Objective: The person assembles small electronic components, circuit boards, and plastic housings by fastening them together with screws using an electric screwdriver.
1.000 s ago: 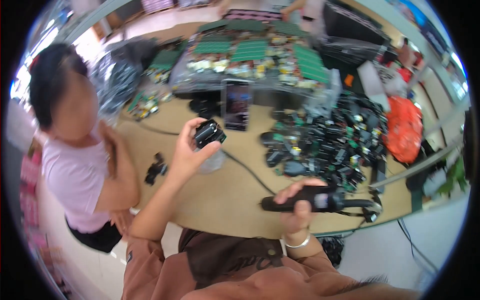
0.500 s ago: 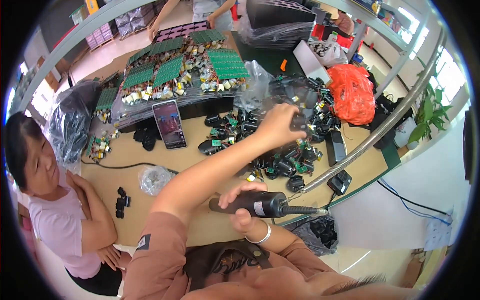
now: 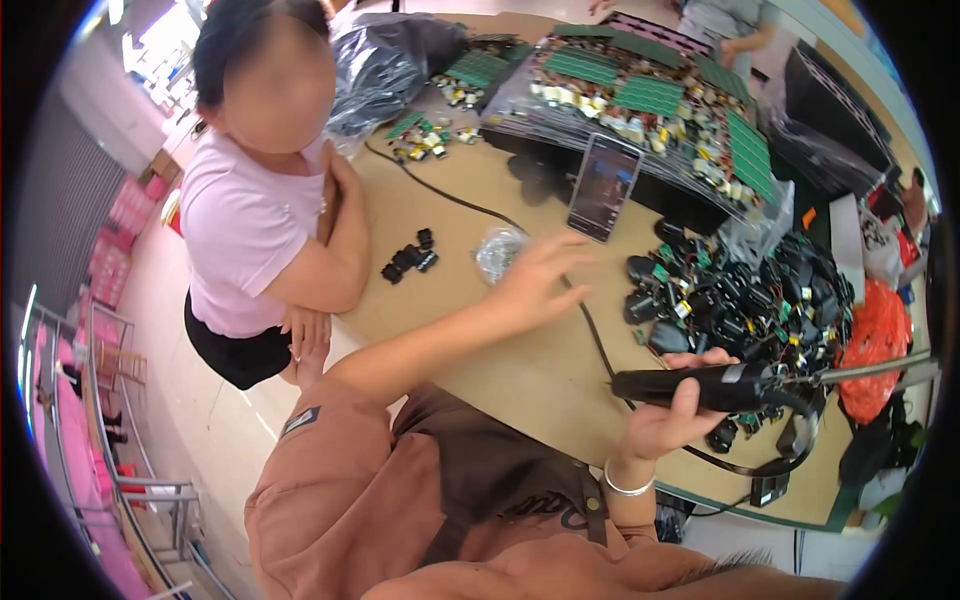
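My left hand [image 3: 543, 281] reaches over the table, slightly blurred, its fingers spread and nothing visible in them. It is beside a small clear plastic bag [image 3: 496, 252] and just short of a propped-up phone [image 3: 604, 188]. In my right hand [image 3: 672, 418] lies a black electric screwdriver [image 3: 690, 386], held sideways with fingers and thumb around its barrel. The tool's cable end points right, in front of a heap of black housings with green circuit boards and wires [image 3: 765, 300]. Several small black parts [image 3: 408, 257] lie together on the left of the table.
Green circuit-board panels [image 3: 648, 97] top a plastic-wrapped load at the back. A person in a light pink shirt [image 3: 245, 225] stands at the table's left edge, arms folded. A black cable [image 3: 450, 196] crosses the tabletop. A red bag [image 3: 876, 350] is at the right.
The view has swung left. My left hand has come away from the heap, where it was closed around a dark part, and now is open near the phone. My right hand keeps the screwdriver.
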{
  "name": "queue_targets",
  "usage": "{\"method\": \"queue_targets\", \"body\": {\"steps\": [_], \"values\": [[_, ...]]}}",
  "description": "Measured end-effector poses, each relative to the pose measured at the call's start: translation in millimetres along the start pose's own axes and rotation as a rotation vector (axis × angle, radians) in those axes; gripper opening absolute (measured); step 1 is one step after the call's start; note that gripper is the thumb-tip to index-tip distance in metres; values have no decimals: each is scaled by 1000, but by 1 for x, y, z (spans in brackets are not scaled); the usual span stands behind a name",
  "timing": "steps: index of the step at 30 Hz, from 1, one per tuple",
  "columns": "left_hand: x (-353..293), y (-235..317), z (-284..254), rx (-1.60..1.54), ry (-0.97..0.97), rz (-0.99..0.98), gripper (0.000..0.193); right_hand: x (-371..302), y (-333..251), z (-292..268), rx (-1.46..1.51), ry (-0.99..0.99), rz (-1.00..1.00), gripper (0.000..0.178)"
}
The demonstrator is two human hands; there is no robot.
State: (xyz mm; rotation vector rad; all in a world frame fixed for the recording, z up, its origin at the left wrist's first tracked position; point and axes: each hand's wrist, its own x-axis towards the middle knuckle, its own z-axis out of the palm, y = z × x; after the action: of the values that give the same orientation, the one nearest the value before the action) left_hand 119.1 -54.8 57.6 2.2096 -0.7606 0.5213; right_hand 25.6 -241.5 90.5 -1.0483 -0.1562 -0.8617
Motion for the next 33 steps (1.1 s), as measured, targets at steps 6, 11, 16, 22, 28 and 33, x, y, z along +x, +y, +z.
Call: {"method": "queue_targets", "body": {"steps": [6,11,16,22,28,33], "values": [[-112,-59,-89,305,112,-468,43,19,7,-2,-143,188,20,43],[-108,-81,-101,331,153,-563,50,32,18,-10,-220,256,18,38],[-37,-105,-67,275,46,-426,52,25,22,-20,-300,279,38,45],[29,-138,-18,150,-19,-505,50,-4,11,-35,-453,219,11,52],[31,-147,-26,235,-49,-491,40,-32,4,-54,-608,110,32,54],[-37,-42,-63,66,3,-193,41,-68,1,-63,-593,198,-118,39]]}}
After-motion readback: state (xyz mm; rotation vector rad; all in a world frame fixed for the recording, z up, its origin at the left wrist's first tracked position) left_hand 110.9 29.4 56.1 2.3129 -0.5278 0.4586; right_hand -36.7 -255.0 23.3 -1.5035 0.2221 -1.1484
